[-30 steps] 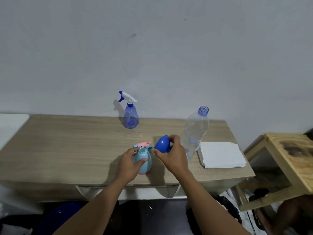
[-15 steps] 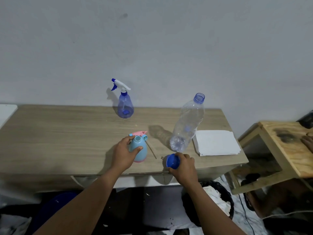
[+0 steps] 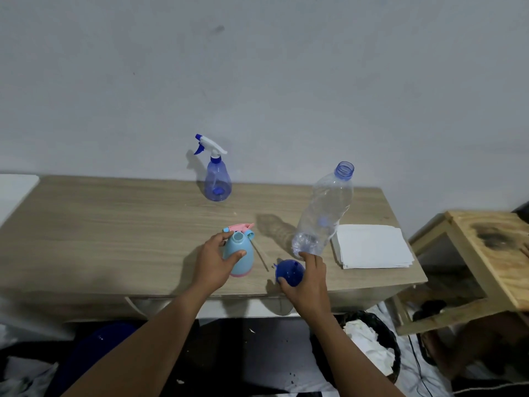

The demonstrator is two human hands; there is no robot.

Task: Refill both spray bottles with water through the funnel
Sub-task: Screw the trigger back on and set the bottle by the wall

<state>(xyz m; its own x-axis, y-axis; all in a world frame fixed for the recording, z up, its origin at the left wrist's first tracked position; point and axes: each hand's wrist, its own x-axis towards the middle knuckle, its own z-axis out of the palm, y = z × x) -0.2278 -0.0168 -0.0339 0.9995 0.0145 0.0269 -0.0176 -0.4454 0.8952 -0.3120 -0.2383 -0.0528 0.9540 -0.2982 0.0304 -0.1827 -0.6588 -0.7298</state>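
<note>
Plain home room: wood-grain table (image 3: 114, 224) against bare white wall (image 3: 257, 81), lined waste bin (image 3: 369, 318) on near floor, rough wooden stand (image 3: 492, 267) right.

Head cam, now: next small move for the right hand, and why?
Probably let go of the funnel and reach for the pink sprayer head: the right hand has brought the funnel down from the light blue bottle, whose neck is open, gripped by the left hand. Fill level hidden.
</note>
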